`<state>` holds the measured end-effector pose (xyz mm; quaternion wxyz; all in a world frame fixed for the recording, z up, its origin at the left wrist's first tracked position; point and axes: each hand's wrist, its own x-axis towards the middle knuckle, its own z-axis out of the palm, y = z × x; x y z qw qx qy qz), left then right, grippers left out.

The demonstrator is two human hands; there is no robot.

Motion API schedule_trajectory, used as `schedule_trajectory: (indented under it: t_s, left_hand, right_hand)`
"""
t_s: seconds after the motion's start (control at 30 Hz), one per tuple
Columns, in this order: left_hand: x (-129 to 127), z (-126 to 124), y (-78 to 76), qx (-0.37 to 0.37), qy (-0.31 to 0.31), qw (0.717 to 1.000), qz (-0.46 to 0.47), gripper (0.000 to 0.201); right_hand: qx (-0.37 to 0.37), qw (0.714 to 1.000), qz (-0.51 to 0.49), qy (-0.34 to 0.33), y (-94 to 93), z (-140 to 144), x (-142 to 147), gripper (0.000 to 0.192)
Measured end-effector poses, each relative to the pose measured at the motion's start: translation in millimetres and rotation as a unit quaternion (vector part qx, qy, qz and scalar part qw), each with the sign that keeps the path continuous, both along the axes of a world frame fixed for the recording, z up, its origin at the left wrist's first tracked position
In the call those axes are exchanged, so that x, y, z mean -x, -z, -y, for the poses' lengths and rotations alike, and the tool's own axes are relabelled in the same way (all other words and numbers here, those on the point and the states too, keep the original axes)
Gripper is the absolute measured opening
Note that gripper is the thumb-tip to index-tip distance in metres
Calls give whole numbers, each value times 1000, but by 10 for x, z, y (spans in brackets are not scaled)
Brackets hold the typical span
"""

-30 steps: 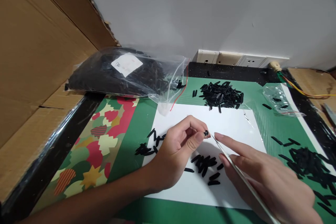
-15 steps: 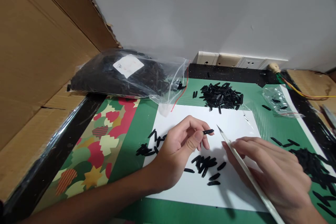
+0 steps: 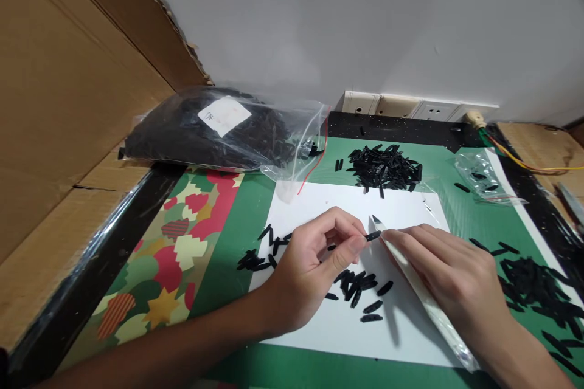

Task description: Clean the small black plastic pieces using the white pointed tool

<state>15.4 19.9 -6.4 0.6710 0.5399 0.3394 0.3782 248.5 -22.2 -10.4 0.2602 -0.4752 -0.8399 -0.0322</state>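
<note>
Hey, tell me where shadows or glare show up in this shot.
Head view: a soft shadow falls across the white paper beside the right hand; head view: pale reflections streak the clear bag.

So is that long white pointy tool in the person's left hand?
No, the white tool is in the right hand, while the left hand pinches a small black piece.

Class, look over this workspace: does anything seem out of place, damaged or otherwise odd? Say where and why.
The cardboard at the left has a ragged edge, as if torn. One small black piece lies by the wall, apart from the nearby pile.
</note>
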Motion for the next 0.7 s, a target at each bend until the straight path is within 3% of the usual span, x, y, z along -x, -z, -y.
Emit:
schedule_trajectory:
  t_s: [0.7]
  left_hand:
    - [-2, 8, 10, -9, 2, 1000, 0, 23]
  right_hand:
    - [1, 1000, 13, -8, 15, -18, -33, 16]
